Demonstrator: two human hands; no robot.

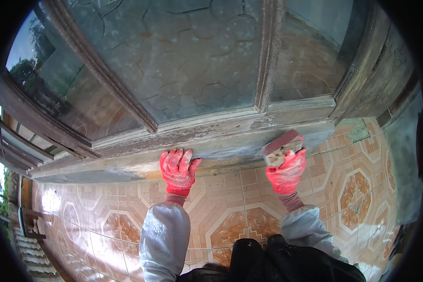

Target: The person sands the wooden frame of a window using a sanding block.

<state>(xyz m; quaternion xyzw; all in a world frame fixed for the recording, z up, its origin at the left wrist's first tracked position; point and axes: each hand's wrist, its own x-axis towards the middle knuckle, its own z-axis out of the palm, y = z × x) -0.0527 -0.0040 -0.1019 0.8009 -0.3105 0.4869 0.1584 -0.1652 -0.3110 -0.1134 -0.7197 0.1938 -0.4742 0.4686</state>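
My left hand [177,171], in a pale-smudged red glove, rests open, fingertips on the lower edge of a weathered, grey-brown wooden window sill [207,134]. My right hand [285,171], also gloved, grips a worn block with a reddish-brown face [282,144], like a sanding block, held against the sill's lower part at the right. The underside of the block and some of my right fingers are hidden.
Glass panes [202,56] between weathered wooden bars [268,56] rise above the sill. Patterned tan floor tiles [117,221] lie below. A grey wall edge [404,178] stands at the right, and a railing [26,254] at the lower left. My dark-clad legs show at the bottom.
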